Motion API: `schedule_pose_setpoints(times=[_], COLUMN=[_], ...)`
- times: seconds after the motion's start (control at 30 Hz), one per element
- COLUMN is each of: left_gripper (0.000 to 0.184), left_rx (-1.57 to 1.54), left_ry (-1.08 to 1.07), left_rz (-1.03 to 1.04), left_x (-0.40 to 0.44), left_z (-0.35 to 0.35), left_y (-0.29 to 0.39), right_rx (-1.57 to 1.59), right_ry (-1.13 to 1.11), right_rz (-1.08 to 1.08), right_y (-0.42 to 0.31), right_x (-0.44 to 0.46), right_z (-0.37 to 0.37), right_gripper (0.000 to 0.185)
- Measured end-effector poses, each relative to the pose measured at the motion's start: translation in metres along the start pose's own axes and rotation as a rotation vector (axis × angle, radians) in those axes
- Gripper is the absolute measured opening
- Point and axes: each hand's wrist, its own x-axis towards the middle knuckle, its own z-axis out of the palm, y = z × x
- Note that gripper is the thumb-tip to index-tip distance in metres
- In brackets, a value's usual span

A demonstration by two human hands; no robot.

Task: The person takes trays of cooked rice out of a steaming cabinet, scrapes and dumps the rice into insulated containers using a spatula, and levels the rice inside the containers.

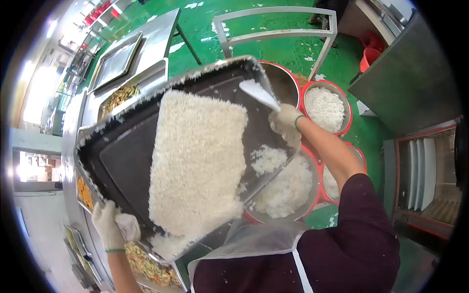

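Dark tray (pixel 124 163), rice-crusted along its rim, is filling the middle of the view, and a rice slab (pixel 198 161) is lying inside, just left of centre. The left hand (pixel 107 224), gloved, is holding the near-left corner at 8 o'clock, a white cloth (pixel 128 227) bunching beside the fingers. Over at 2 o'clock the right hand (pixel 286 117), gloved too, is closing round a white paddle (pixel 259 94) and seemingly supporting the rim; its exact grip on the tray is not showing.

Good handling here is calling for both sides being borne evenly, the tray turning slowly so the slab isn't breaking, and the paddle blade lying clear of it.

Now the edges: the slab's lower end is crumbling towards the tray wall at 6 o'clock, while loose rice (pixel 268 160) is sitting apart at 4. The widest bare tray floor is running along the slab's 9 o'clock side. Below the right side, a rice tub (pixel 288 190) is showing at 4 o'clock. The worktop (pixel 151 36) is crowding 10 o'clock, a metal frame (pixel 276 36) is standing at 12 to 1, and green floor (pixel 195 24) is opening between them.
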Motion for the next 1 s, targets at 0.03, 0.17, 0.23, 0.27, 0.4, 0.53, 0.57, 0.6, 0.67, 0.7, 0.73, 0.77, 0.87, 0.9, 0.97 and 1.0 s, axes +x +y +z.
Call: schedule_pose_setpoints(times=[0.03, 0.17, 0.23, 0.27, 0.4, 0.53, 0.57, 0.6, 0.67, 0.7, 0.73, 0.77, 0.87, 0.9, 0.97, 1.0], left_gripper=[0.006, 0.009, 0.012, 0.014, 0.02, 0.017, 0.018, 0.019, 0.028, 0.028, 0.029, 0.029, 0.031, 0.031, 0.031, 0.031], left_rx=[-0.062, -0.097, -0.105, -0.095, -0.022, 0.341, 0.402, 0.467, 0.39, 0.385, 0.384, 0.365, 0.409, 0.433, 0.455, 0.454], left_ry=[-0.023, -0.058, -0.099, -0.135, -0.283, -0.343, -0.306, -0.269, -0.243, -0.238, -0.237, -0.269, -0.273, -0.263, -0.253, -0.263], left_rz=[0.027, 0.218, 0.34, 0.416, 0.499, 0.848, 0.763, 0.685, 0.809, 0.74, 0.668, 0.665, 0.733, 0.757, 0.765, 0.74], left_x=[0.015, 0.096, 0.141, 0.165, 0.233, 0.225, 0.228, 0.232, 0.266, 0.263, 0.258, 0.255, 0.248, 0.248, 0.248, 0.249], left_z=[0.014, 0.061, 0.092, 0.109, 0.196, 0.297, 0.3, 0.301, 0.304, 0.303, 0.303, 0.304, 0.309, 0.311, 0.312, 0.312], left_y=[0.016, 0.047, 0.063, 0.073, 0.124, 0.151, 0.147, 0.143, 0.116, 0.114, 0.11, 0.106, 0.103, 0.103, 0.108, 0.11], right_rx=[0.125, 0.274, 0.161, -0.028, 0.13, -0.014, -0.069, -0.082, -0.017, -0.084, 0.143, 0.069, -0.731, -0.774, -0.849, -0.898], right_ry=[0.025, 0.164, 0.371, 0.558, 0.605, 0.703, 0.74, 0.784, 0.662, 0.685, 0.61, 0.554, 0.397, 0.346, 0.245, 0.241], right_rz=[-0.013, -0.253, -0.325, -0.333, -0.366, -0.079, -0.039, -0.051, 0.054, 0.091, -0.121, -0.268, -0.545, -0.517, -0.483, -0.502], right_y=[-0.013, -0.002, -0.017, -0.038, 0.03, 0.047, 0.036, 0.046, 0.044, 0.021, 0.047, 0.05, 0.011, -0.007, -0.044, -0.053], right_x=[0.003, 0.09, 0.086, 0.068, 0.19, 0.169, 0.138, 0.126, 0.084, 0.038, 0.031, 0.03, -0.001, -0.004, 0.006, 0.009], right_z=[-0.014, -0.062, -0.071, -0.069, -0.072, -0.019, -0.004, 0.009, 0.022, 0.036, 0.056, 0.065, 0.087, 0.093, 0.094, 0.091], right_gripper=[0.015, 0.019, 0.021, 0.02, 0.037, 0.05, 0.053, 0.044, 0.045, 0.041, 0.041, 0.039, 0.029, 0.029, 0.028, 0.026])
